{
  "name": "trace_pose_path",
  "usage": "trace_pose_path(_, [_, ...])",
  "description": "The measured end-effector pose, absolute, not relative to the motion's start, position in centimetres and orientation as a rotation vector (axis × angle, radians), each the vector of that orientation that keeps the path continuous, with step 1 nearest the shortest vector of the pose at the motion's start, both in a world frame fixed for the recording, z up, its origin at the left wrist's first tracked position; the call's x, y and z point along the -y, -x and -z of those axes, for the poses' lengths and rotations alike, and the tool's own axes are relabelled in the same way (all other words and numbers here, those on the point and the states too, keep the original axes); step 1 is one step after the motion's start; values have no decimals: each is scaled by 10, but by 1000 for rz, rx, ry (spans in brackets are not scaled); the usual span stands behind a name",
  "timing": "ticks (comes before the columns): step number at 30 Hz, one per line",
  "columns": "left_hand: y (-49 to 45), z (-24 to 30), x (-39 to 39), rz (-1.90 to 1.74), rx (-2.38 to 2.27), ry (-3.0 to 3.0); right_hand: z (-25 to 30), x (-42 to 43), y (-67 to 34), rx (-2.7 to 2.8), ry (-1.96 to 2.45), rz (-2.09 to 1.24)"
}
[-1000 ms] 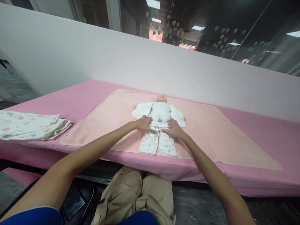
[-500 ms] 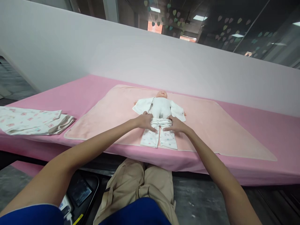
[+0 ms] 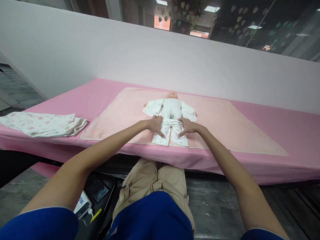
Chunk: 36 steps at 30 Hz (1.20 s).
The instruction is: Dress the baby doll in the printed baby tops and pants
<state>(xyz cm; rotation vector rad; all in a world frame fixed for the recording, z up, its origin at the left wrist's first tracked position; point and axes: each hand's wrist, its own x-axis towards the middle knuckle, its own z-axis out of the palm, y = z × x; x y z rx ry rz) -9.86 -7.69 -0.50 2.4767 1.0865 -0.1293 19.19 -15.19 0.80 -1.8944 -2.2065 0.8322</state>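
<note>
A doll (image 3: 172, 95) lies on its back, head toward the wall, in a white top (image 3: 171, 108) with wide sleeves spread out. White pants (image 3: 178, 130) with a small print cover its legs, the leg ends pointing toward me. At the left side of the pants rests my left hand (image 3: 156, 125), its thumb stretched away from the fingers over one pant leg. My right hand (image 3: 188, 126) mirrors it on the other side, thumb on the other leg. Both hands look open, touching the cloth; the fingertips at the hips are partly hidden.
A peach blanket (image 3: 225, 130) lies beneath the doll on a pink-covered table (image 3: 300, 130). Folded printed cloth (image 3: 42, 124) sits at the left. Behind rises a white wall (image 3: 160, 60) below dark glass. A phone (image 3: 98, 190) and a white device (image 3: 83, 204) lie on a black surface beside me.
The pants' waist was bunched in folds and now lies flatter, with more of the print showing. My hands stay at its sides. The view has shifted slightly.
</note>
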Motion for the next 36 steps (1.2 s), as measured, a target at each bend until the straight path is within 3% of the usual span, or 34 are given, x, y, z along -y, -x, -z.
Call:
trace_pose_path(22, [104, 19, 84, -26, -974, -2626, 9, 172, -199, 2275, 1717, -763])
trace_pose_path(36, [128, 38, 117, -408, -723, -2886, 39, 219, -175, 2321, 1605, -206])
